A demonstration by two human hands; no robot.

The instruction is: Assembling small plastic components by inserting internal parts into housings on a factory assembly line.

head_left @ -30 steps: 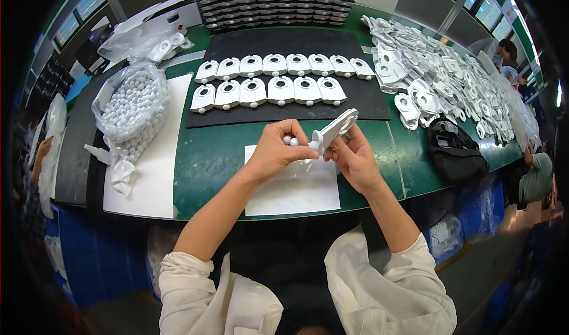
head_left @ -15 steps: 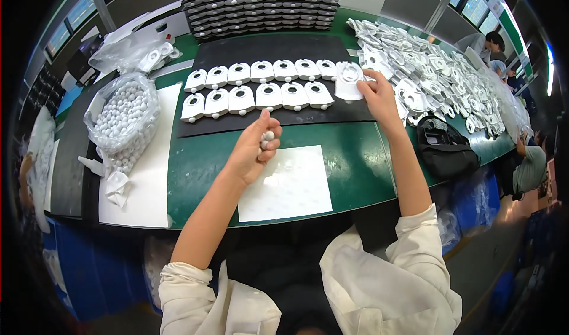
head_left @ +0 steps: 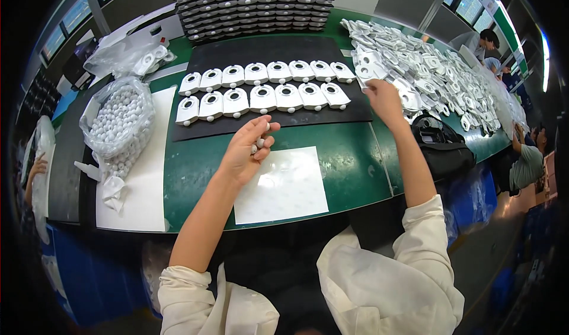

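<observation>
My left hand (head_left: pixel 246 150) is palm up with curled fingers around small white balls (head_left: pixel 260 143); one sits near the fingertips. Just beyond it, white plastic parts with a round hole (head_left: pixel 262 97) lie in two rows on a black foam sheet (head_left: pixel 249 48). Parts in the front row show a ball at the near edge. To the right, my right hand (head_left: pixel 385 104) has bent fingers pinched at the edge of a white plastic part (head_left: pixel 362 80), beside the loose pile (head_left: pixel 421 68). The fingers partly cover this part.
A clear bag of white balls (head_left: pixel 121 118) stands at left, near a small white nozzle bottle (head_left: pixel 88 170). A white sheet (head_left: pixel 281 187) lies before me. Stacked loaded black trays (head_left: pixel 255 9) rise behind; a black pouch (head_left: pixel 441 142) sits right. Other people work at far right.
The part my right hand held is now at the right end of the front row. That hand has moved right to the pile's edge. The balls have shifted in my left hand.
</observation>
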